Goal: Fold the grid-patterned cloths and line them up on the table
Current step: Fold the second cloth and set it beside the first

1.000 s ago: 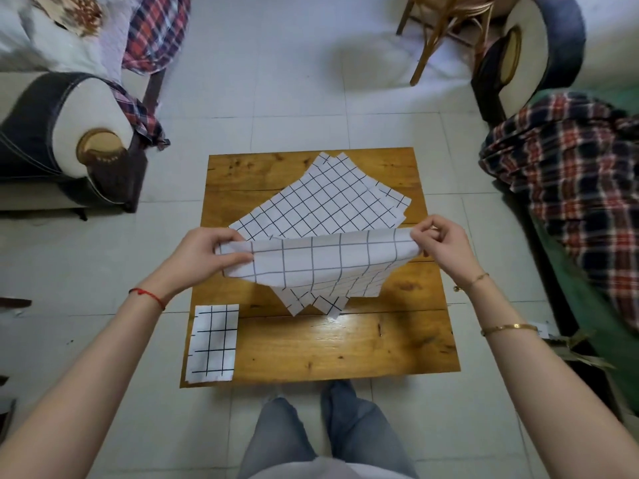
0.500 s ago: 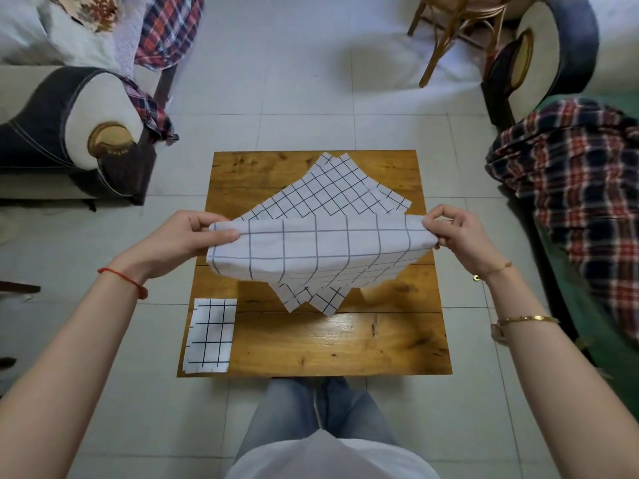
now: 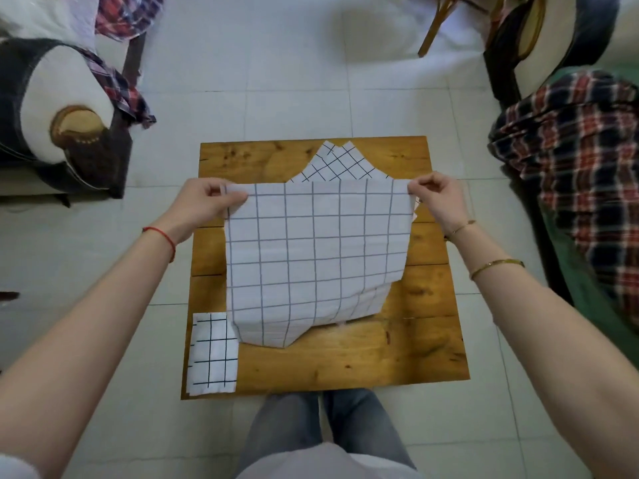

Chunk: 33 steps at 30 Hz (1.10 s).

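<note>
Both forearms are bare, entering from the lower corners of the frame. The left hand (image 3: 204, 205) has a thin red string bracelet (image 3: 162, 236) at its wrist. The right hand (image 3: 439, 198) has a fine gold chain (image 3: 461, 228) at the wrist and a gold bangle (image 3: 496, 266) further down the forearm. Grey-blue jeans (image 3: 321, 433) and a white top's hem (image 3: 325, 466) fill the bottom centre.

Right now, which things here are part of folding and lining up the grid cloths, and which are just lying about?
Part of the job:
- held cloth, pinched at its top corners by left hand and right hand
- unfolded stack behind it
- folded cloth at the near left corner
- wooden table

Lying about:
- plaid blanket
- armchair
- wooden chair
</note>
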{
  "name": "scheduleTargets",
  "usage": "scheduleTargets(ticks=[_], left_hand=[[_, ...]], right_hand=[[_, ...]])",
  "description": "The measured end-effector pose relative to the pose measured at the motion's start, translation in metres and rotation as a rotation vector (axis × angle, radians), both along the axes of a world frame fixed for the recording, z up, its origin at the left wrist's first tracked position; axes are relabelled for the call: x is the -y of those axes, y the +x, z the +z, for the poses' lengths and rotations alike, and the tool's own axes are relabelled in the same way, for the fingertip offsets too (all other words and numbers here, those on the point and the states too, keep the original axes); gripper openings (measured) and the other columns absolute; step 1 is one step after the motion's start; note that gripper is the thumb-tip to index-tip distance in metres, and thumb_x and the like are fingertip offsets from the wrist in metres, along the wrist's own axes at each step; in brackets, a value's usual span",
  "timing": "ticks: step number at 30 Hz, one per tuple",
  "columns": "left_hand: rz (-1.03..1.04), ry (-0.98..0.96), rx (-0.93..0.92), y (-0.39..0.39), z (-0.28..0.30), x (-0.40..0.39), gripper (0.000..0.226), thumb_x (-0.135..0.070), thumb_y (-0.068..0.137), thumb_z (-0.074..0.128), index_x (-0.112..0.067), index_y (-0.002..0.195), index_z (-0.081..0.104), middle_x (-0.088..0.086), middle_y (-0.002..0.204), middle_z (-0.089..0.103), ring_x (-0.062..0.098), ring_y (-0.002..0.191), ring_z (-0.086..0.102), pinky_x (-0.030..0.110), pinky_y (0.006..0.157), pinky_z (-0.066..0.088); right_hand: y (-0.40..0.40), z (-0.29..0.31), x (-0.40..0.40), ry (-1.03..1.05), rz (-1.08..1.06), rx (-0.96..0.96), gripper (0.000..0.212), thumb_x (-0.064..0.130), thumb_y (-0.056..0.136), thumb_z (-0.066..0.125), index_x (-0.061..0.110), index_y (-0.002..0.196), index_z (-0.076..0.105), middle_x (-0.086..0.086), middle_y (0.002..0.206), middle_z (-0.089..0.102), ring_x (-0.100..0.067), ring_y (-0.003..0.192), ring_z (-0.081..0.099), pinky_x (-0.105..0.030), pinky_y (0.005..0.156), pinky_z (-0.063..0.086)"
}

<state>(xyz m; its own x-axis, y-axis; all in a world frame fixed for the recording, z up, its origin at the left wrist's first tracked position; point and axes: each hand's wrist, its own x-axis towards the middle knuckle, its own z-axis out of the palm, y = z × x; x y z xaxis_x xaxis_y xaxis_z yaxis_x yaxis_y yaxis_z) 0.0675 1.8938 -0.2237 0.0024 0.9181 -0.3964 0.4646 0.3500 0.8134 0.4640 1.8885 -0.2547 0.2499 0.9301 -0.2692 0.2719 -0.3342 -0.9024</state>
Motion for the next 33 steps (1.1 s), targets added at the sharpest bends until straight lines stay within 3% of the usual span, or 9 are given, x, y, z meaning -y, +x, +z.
scheduleTargets(ticks=[2,5,8,10,13,18,22,28,33], left_hand=[[0.004,0.016,-0.033,-0.006,-0.025,-0.014,0.016,-0.027,0.084,0.074,-0.018,0.097,0.072,0.001,0.095,0.070,0.008,0.084,0.062,0.012,0.071,0.052],[0.027,0.030,-0.084,-0.012,-0.060,-0.030,0.016,-0.031,0.082,0.075,-0.021,0.095,0.075,-0.001,0.098,0.072,0.014,0.093,0.064,0.027,0.086,0.052],[0.063,0.057,-0.096,-0.008,-0.081,-0.040,0.019,-0.020,0.085,0.072,-0.009,0.101,0.074,0.001,0.095,0.070,0.007,0.083,0.061,0.010,0.076,0.047],[0.087,0.077,-0.093,-0.005,-0.093,-0.044,0.018,-0.014,0.086,0.071,-0.006,0.101,0.073,-0.004,0.090,0.068,-0.003,0.077,0.059,0.001,0.069,0.043],[0.118,0.103,-0.097,-0.008,-0.107,-0.051,0.015,-0.013,0.087,0.069,-0.011,0.101,0.074,-0.014,0.087,0.066,-0.014,0.075,0.059,0.001,0.070,0.044],[0.145,0.149,-0.099,-0.015,-0.119,-0.067,0.014,-0.012,0.087,0.067,-0.018,0.095,0.077,-0.006,0.096,0.073,0.004,0.093,0.066,0.017,0.088,0.051],[0.157,0.149,-0.141,-0.016,-0.124,-0.071,0.015,-0.013,0.088,0.066,-0.019,0.096,0.077,-0.007,0.095,0.072,0.001,0.091,0.064,0.008,0.084,0.047],[0.144,0.127,-0.164,-0.021,-0.130,-0.050,0.014,-0.013,0.088,0.067,-0.022,0.094,0.075,-0.005,0.095,0.073,0.008,0.093,0.065,0.012,0.085,0.049],[0.217,0.203,-0.166,-0.027,-0.121,-0.027,0.014,-0.017,0.088,0.068,-0.024,0.097,0.075,-0.010,0.095,0.072,0.003,0.095,0.064,0.017,0.090,0.049]], right_hand=[[-0.006,-0.018,-0.011,-0.021,-0.028,0.051,0.010,0.012,0.079,0.071,0.019,0.073,0.065,-0.005,0.082,0.067,-0.012,0.075,0.060,-0.024,0.071,0.050],[-0.018,-0.039,-0.023,-0.075,-0.086,0.044,0.007,0.007,0.081,0.066,0.012,0.077,0.064,-0.004,0.076,0.064,-0.004,0.057,0.057,-0.019,0.060,0.048],[-0.028,-0.056,-0.034,-0.122,-0.119,0.027,0.006,0.001,0.084,0.062,0.006,0.082,0.061,-0.005,0.067,0.060,-0.004,0.049,0.061,-0.018,0.051,0.048],[-0.033,-0.067,-0.039,-0.141,-0.147,-0.027,0.009,0.000,0.087,0.059,0.007,0.081,0.058,-0.008,0.066,0.056,-0.010,0.055,0.067,-0.022,0.054,0.053],[-0.041,-0.080,-0.047,-0.119,-0.191,-0.100,0.013,-0.001,0.090,0.056,0.008,0.081,0.055,-0.011,0.066,0.056,-0.015,0.062,0.070,-0.026,0.067,0.058],[-0.049,-0.089,-0.061,-0.060,-0.225,-0.121,0.012,0.000,0.089,0.059,0.009,0.080,0.058,-0.008,0.070,0.063,-0.022,0.076,0.071,-0.033,0.080,0.058],[-0.050,-0.103,-0.062,-0.079,-0.216,-0.136,0.009,0.001,0.087,0.060,0.008,0.081,0.060,-0.007,0.067,0.064,-0.024,0.076,0.071,-0.042,0.084,0.057],[-0.051,-0.113,-0.046,-0.130,-0.223,-0.260,0.013,0.009,0.088,0.062,-0.002,0.092,0.060,-0.019,0.074,0.062,-0.032,0.081,0.071,-0.046,0.086,0.056],[-0.059,-0.104,-0.042,-0.066,-0.235,-0.321,0.012,0.009,0.092,0.057,-0.003,0.094,0.060,-0.015,0.075,0.066,-0.033,0.081,0.071,-0.040,0.084,0.057]])
